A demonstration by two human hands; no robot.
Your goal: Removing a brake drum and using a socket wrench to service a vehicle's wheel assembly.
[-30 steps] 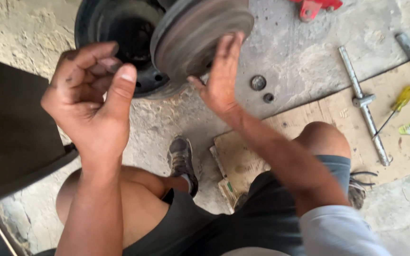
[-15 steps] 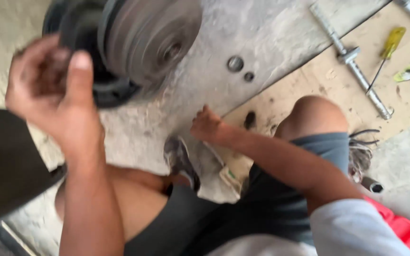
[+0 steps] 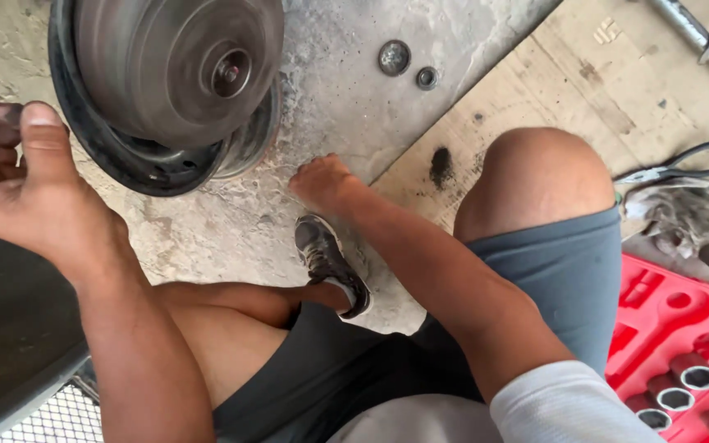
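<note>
Left hand (image 3: 18, 176) loosely curled, empty, beside brake drum (image 3: 178, 70); right hand (image 3: 322, 182) fisted on concrete floor (image 3: 330, 107), contents unclear; a 2-handed grip would best steady the drum.

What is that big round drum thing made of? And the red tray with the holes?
The drum looks like metal, probably cast iron or steel: dull grey, with fine ring marks and rusty brown patches. The red tray looks like moulded plastic: bright, even colour and smooth shaped pockets. The sockets in it seem to be steel, grey and slightly shiny.
</note>
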